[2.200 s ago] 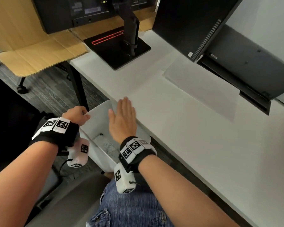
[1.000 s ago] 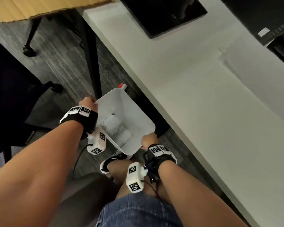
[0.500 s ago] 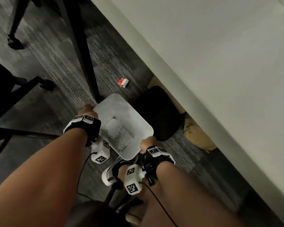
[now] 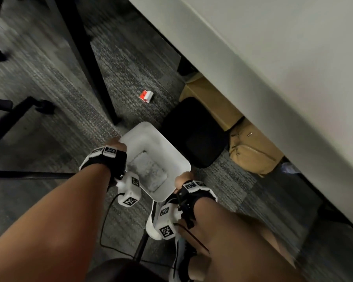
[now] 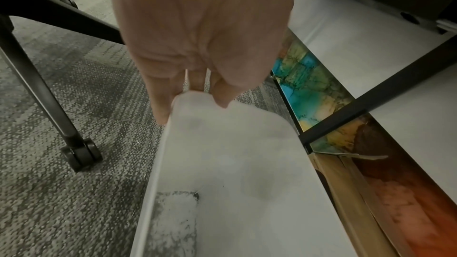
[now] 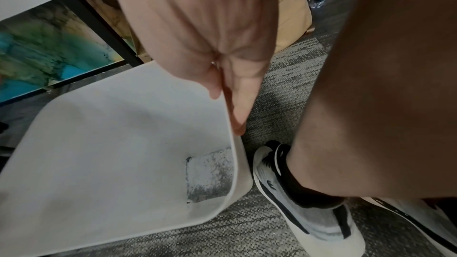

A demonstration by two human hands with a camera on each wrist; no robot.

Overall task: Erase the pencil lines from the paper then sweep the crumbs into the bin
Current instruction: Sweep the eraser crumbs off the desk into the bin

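The left hand (image 4: 115, 144) has its fingertips hidden behind the bin (image 4: 167, 151) rim. Beyond the right hand (image 4: 182, 179), the tan backpack (image 4: 253, 153) disappears under the desk (image 4: 273, 78); the floor there blurs.

The bin (image 4: 172, 151) looks like smooth, matt white plastic; the floor (image 4: 49, 94) under it is rough grey carpet; the desk (image 4: 273, 58) beside it looks smooth and matt; the bag (image 4: 253, 151) near the bin looks like tan cloth.

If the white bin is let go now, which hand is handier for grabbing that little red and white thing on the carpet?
Probably the left hand. It pinches the white plastic bin at its far rim, nearer the small red-and-white object; the right hand pinches the near rim.
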